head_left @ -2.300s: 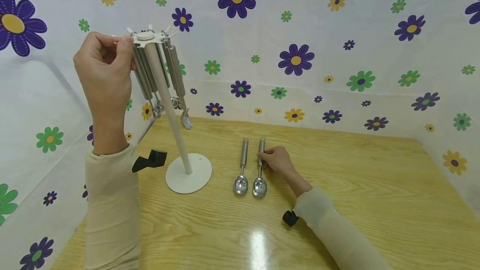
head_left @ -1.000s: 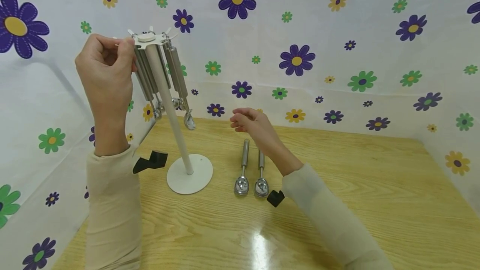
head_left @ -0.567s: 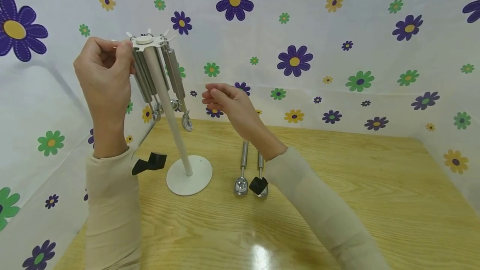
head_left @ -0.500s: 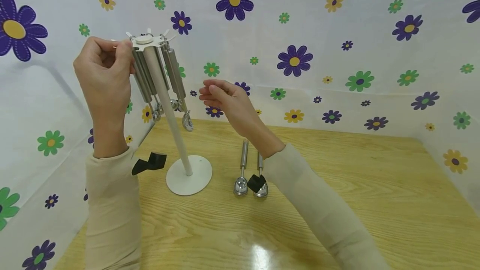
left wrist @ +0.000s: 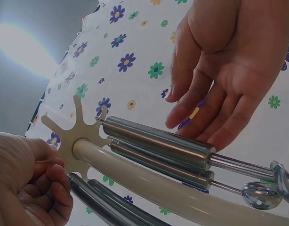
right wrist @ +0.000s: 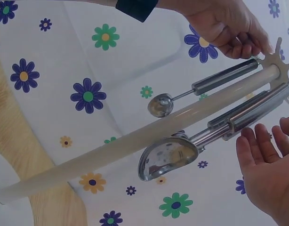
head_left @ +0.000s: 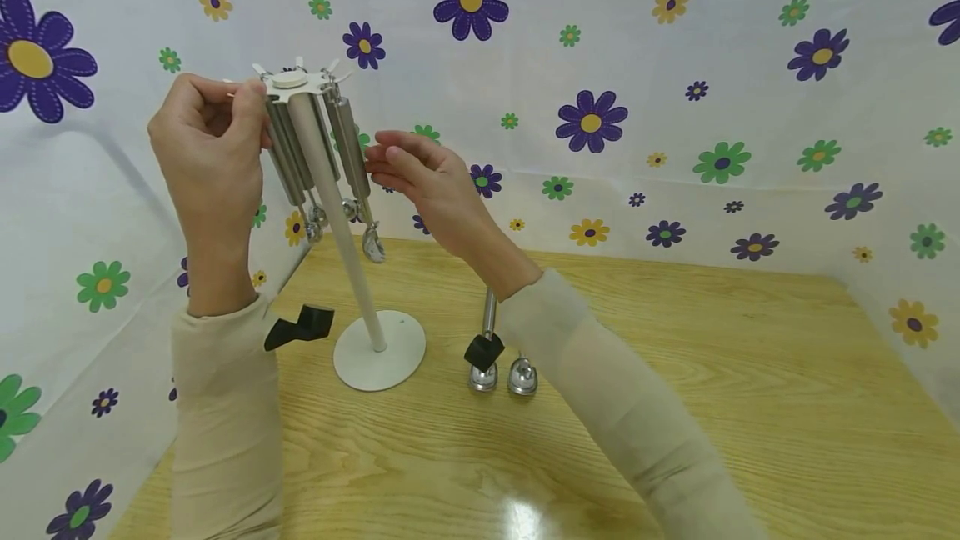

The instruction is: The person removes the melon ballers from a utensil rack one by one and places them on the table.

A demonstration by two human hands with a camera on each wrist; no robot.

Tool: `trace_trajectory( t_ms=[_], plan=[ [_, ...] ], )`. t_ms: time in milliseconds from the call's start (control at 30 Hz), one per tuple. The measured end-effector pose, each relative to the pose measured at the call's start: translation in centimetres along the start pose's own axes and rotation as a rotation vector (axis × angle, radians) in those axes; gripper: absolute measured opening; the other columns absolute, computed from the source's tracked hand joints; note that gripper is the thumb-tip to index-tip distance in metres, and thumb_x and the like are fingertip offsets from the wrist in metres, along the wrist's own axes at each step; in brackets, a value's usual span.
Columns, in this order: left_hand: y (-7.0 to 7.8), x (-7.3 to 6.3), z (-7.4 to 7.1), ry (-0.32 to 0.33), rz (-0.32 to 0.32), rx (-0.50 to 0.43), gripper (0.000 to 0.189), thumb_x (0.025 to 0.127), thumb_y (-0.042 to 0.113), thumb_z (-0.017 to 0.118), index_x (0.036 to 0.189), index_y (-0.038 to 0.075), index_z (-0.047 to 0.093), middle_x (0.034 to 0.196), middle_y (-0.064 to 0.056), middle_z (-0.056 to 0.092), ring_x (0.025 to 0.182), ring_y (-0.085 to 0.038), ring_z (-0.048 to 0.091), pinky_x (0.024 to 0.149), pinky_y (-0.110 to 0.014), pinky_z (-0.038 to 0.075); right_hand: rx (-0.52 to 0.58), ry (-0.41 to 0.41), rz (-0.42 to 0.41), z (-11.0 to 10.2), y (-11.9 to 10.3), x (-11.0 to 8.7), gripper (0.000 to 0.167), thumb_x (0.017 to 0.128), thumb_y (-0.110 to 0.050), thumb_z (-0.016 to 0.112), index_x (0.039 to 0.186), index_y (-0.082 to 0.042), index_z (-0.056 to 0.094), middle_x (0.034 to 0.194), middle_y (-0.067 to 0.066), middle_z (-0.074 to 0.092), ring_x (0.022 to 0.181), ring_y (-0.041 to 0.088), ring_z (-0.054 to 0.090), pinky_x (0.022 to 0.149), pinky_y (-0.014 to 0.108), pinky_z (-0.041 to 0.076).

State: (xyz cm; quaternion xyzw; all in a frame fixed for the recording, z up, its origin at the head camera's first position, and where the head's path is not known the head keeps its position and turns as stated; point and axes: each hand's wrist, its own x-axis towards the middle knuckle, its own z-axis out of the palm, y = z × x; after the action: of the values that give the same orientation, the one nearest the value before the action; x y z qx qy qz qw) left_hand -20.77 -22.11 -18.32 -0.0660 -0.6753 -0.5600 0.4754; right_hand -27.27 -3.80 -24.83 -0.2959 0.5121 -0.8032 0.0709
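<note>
Right grip (head_left: 435,190) faces pole (head_left: 341,223), hanging scoops (head_left: 354,152) between, flowered backdrop (head_left: 525,65) behind.

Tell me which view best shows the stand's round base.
The head view: the base fits whole in frame, only the pole crossing it. The right wrist view cuts it at the left edge; the left wrist view misses it.

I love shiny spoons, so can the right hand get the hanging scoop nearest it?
Probably yes: the right hand is right beside that scoop, with nothing showing between them, and the left hand is across the stand, out of the way.
</note>
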Motion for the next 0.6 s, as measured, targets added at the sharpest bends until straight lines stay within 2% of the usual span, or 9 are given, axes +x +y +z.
trace_trajectory(
  t_ms=[167,367,600],
  plan=[
    [0.0,-0.1,0.0,0.002,0.0,-0.007,0.011,0.099,0.011,0.066,0.088,0.012,0.065,0.074,0.003,0.062,0.061,-0.009,0.054,0.062,-0.02,0.045,-0.026,-0.013,0.019,0.6,0.4,0.1,0.035,0.107,-0.001,0.052,0.14,0.011,0.052,0.124,0.018,0.062,0.111,0.026,0.066,0.103,0.034,0.053],
    [0.2,-0.1,0.1,0.002,0.0,-0.017,0.011,0.099,0.01,0.066,0.088,0.011,0.065,0.073,0.003,0.062,0.06,-0.009,0.053,0.061,-0.02,0.044,-0.075,-0.044,0.039,1.1,0.5,-0.1,0.035,0.106,-0.002,0.056,0.139,0.009,0.055,0.125,0.02,0.064,0.105,0.023,0.068,0.1,0.035,0.055],
    [0.2,-0.2,0.1,-0.001,-0.001,-0.009,0.011,0.099,0.01,0.065,0.088,0.011,0.065,0.073,0.003,0.061,0.061,-0.009,0.053,0.062,-0.021,0.044,-0.154,-0.126,0.075,1.6,-0.1,-0.3,0.041,0.107,-0.005,0.056,0.146,0.004,0.052,0.134,0.017,0.063,0.112,0.026,0.066,0.101,0.032,0.053]
  ],
)
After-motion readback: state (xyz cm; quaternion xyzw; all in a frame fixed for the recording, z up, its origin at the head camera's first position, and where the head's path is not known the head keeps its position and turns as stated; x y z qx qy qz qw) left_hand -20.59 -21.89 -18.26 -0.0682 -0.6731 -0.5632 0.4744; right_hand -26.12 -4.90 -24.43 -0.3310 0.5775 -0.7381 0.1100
